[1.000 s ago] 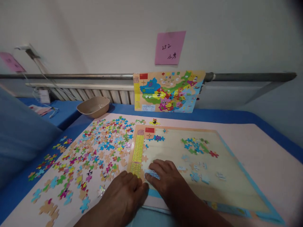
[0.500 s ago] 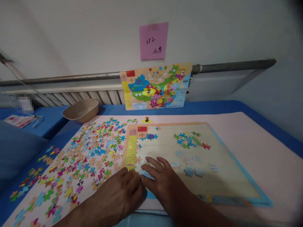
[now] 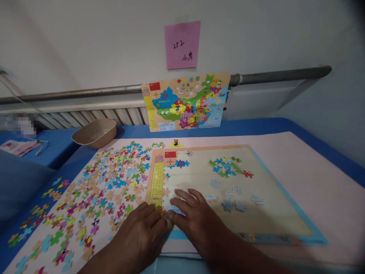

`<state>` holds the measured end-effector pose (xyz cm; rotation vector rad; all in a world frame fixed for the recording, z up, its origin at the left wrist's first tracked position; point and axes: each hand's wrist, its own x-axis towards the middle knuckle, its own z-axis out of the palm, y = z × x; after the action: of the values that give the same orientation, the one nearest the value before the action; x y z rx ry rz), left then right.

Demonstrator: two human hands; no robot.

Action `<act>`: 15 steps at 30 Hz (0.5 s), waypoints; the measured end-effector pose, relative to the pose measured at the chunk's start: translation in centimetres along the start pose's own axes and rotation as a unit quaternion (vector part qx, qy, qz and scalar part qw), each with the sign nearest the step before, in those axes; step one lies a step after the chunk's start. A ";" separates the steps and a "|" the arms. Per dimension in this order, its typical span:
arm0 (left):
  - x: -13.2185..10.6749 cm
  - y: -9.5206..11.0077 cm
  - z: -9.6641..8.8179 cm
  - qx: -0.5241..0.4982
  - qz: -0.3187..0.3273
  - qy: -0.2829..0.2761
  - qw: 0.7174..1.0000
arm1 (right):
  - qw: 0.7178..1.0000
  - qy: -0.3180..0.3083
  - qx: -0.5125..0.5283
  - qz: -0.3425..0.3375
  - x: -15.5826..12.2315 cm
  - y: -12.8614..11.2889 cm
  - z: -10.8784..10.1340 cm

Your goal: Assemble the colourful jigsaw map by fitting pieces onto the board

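My left hand (image 3: 139, 232) rests at the lower left corner of the wooden map puzzle board (image 3: 194, 179), its fingertips beside a yellow printed strip (image 3: 156, 182). My right hand (image 3: 196, 220) lies on the board with its fingers spread. Its thumb side covers part of a pale blue puzzle piece (image 3: 175, 210), and my left fingertips nearly meet it there. Several assembled pieces form a multicoloured cluster (image 3: 226, 166) on the board. Many loose pieces (image 3: 111, 182) lie scattered on the pink mat (image 3: 299, 190) left of it.
A finished China map puzzle (image 3: 185, 101) leans against a metal rail (image 3: 85, 91), under a pink note (image 3: 182, 45). A beige bowl (image 3: 94, 133) stands behind the mat. Blue bedding (image 3: 256, 127) surrounds the mat, and more pieces lie on it at the left.
My hands have drawn closer together around the pale blue piece. The whole scene has shifted up and left in the view, and the view has levelled.
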<state>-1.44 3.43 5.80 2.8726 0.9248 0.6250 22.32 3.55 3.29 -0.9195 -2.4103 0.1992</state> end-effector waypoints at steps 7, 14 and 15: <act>-0.9 0.7 -1.7 -0.079 -0.064 0.029 0.994 | 1.000 -0.015 0.004 0.004 -0.1 0.1 -0.1; -3.3 1.0 -3.7 0.028 -0.065 0.015 0.997 | 0.999 -0.051 0.013 0.005 0.1 0.1 -0.5; -3.9 0.9 -3.9 0.062 -0.058 0.005 0.996 | 0.999 -0.047 0.006 0.002 0.1 0.1 -0.4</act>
<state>-5.40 0.20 8.14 2.8976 1.1624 0.5912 22.53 3.70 3.66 -0.9297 -2.4902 0.2631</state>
